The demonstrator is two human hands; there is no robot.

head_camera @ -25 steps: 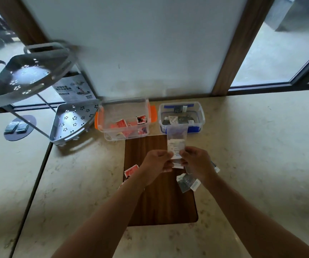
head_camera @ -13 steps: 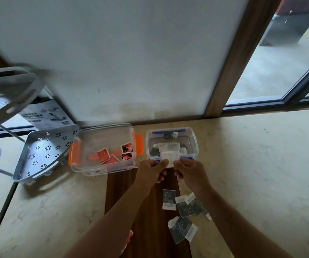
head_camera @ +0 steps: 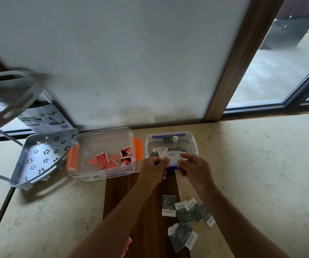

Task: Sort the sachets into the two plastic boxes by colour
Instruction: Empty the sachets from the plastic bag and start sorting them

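Left hand point(head_camera: 154, 167) & right hand point(head_camera: 193, 167) each pinch an end of a pale sachet strip point(head_camera: 172, 158) over the blue-clipped clear plastic box point(head_camera: 191, 140), prob. for dropping in w/ its dark sachets.

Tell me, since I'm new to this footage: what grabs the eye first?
Both hands, left hand and right hand, pinch a pale sachet over the blue-clipped box. Left of it, the orange-clipped box holds red sachets; dark sachets lie nearer the person.
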